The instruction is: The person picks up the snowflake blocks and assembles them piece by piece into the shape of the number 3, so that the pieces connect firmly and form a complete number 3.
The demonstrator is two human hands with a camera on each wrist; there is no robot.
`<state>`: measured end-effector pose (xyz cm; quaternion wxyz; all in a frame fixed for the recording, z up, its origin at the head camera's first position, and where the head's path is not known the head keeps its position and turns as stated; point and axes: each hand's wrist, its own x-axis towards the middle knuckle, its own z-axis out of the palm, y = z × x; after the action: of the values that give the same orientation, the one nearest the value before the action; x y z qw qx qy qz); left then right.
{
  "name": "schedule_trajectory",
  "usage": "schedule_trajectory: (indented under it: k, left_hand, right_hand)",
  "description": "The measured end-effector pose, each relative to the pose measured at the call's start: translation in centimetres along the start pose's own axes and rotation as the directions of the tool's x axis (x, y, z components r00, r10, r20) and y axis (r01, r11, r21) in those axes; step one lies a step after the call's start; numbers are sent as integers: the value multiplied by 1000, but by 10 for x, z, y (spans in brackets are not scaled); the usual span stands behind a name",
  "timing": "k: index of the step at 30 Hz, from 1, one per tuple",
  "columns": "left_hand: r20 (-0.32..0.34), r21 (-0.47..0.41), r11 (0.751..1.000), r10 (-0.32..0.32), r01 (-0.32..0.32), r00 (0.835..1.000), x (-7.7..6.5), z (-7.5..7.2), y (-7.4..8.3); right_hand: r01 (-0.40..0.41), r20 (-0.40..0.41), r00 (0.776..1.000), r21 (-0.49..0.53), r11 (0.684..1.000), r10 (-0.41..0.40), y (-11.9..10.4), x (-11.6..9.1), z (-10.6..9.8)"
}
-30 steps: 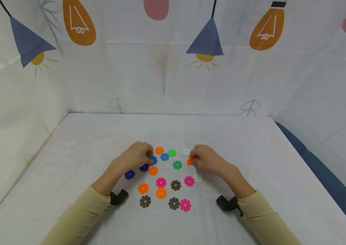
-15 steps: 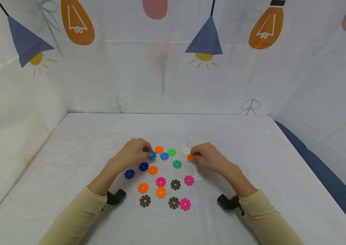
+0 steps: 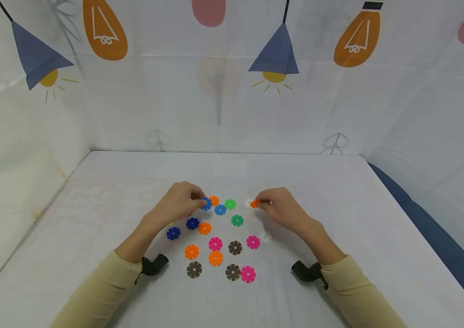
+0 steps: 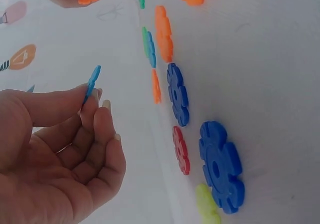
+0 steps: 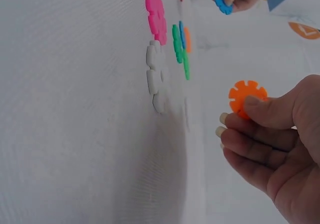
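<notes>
Between thumb and fingers, my left hand (image 3: 180, 200) pinches a blue notched plastic disc (image 4: 92, 82), raised above the table. My right hand (image 3: 283, 207) holds an orange notched disc (image 5: 245, 97) the same way, thumb flat on its face. In the head view, a white disc (image 3: 248, 203) lies just behind the orange one. Near the left hand are a flat orange disc (image 3: 214, 200), a lighter blue disc (image 3: 220, 209) and a dark blue disc (image 3: 193, 223). Two green discs, one bright (image 3: 229, 204) and one darker (image 3: 237, 220), lie between the hands.
Pink (image 3: 215, 243), brown (image 3: 194, 269) and orange discs (image 3: 192, 251) lie scattered nearer the person on the white table (image 3: 318, 177). A yellow disc (image 4: 207, 204) and a red disc (image 4: 181, 150) show in the left wrist view. A printed white curtain (image 3: 174, 105) hangs behind.
Both hands have lifted their discs and moved slightly away from the person. The dark blue disc, earlier partly under the left hand, now shows whole.
</notes>
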<state>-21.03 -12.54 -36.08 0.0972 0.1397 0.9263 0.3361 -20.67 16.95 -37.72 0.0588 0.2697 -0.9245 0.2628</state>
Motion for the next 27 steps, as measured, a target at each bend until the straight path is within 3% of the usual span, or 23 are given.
schedule_trajectory:
  k: [12,27]
  left_hand:
    - [1,-63,998,19,-19,1000,-2,-3,6]
    - [-5,-156,987,32,-33,999,-7,-4,17]
  right_hand:
    - [52,-99,994,40,998,-47,-4,0,-7]
    - [113,-150,984,82,990,-100,-8,-1,-13]
